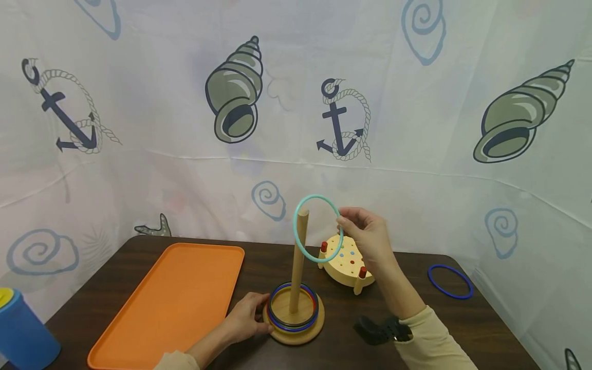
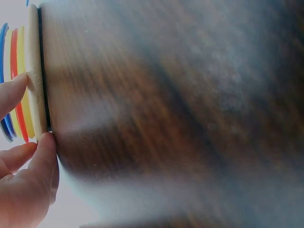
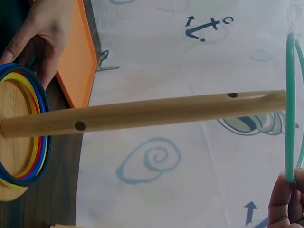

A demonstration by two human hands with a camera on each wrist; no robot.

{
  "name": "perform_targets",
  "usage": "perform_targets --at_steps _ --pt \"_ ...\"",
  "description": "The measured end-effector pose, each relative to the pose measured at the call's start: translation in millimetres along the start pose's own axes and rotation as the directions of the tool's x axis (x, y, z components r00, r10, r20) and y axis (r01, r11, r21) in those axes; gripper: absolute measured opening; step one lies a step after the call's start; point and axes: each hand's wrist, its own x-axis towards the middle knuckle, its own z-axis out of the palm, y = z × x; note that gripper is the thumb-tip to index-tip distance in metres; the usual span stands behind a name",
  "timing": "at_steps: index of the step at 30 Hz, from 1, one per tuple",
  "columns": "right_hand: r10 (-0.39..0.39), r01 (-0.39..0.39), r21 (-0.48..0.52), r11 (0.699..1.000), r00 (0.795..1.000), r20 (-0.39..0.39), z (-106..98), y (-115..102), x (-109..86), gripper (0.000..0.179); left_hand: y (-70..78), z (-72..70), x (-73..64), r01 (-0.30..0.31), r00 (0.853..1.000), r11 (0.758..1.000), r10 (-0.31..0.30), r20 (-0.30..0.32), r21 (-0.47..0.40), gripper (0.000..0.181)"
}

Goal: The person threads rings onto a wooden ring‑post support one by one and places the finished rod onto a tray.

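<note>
A wooden ring-toss stand (image 1: 297, 272) rises from a round base (image 1: 299, 339). Dark, blue, red and yellow rings (image 3: 43, 102) lie stacked around the foot of its peg. My left hand (image 1: 240, 319) pinches the left edge of the base between thumb and fingers; the left wrist view shows the fingertips (image 2: 45, 142) against its rim. Up at the peg's top, my right hand (image 1: 367, 234) pinches a turquoise ring (image 1: 317, 260) by its right side. That ring overlaps the peg tip in both the head and right wrist views; whether the tip is inside it, I cannot tell.
An orange tray (image 1: 185, 293) lies to the left, with a blue container (image 1: 28, 329) at the far left edge. Behind the stand sits a round wooden pegboard (image 1: 344, 267). One blue ring (image 1: 470, 293) lies on the right, before the patterned curtain (image 1: 287, 169).
</note>
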Motion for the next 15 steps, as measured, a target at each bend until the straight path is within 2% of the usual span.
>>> perform_targets --at_steps 8,15 --pt "0.006 -0.006 0.001 1.000 1.000 0.028 16.1 9.3 5.0 0.023 -0.7 -0.2 -0.5 -0.003 1.000 1.000 0.003 0.003 -0.013 0.074" --pt "0.032 -0.030 -0.031 0.999 0.997 0.070 22.7 31.1 4.5 0.022 -1.7 -0.7 0.0 -0.010 1.000 1.000 0.010 0.007 -0.025 0.074"
